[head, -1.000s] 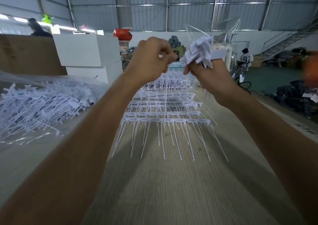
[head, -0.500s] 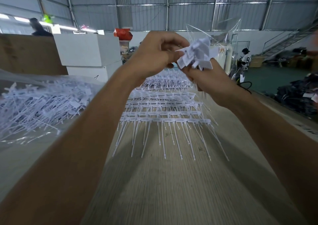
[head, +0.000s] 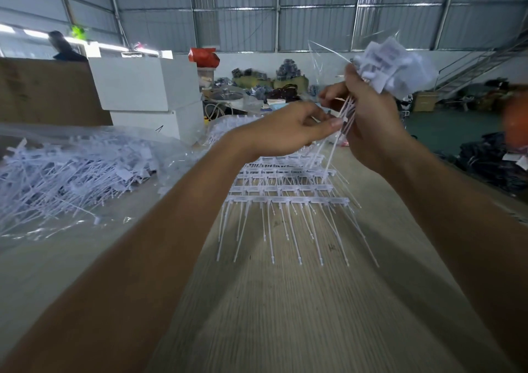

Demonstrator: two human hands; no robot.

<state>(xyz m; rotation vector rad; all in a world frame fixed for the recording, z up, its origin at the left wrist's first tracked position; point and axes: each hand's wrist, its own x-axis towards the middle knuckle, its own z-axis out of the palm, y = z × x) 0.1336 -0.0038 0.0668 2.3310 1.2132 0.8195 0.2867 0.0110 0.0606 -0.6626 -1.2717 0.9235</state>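
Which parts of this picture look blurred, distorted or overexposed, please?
In the head view, the bundle in the right hand is motion-blurred, as is an orange shape at the right edge; the wide lens stretches the near end of the table; the window strip at upper left is blown out; the laid-out ties look fairly sharp.

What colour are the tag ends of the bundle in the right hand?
White with faint grey print, on the bundle in the right hand; head view.

Loose ties [head: 65, 178] left of rows [head: 285, 192]
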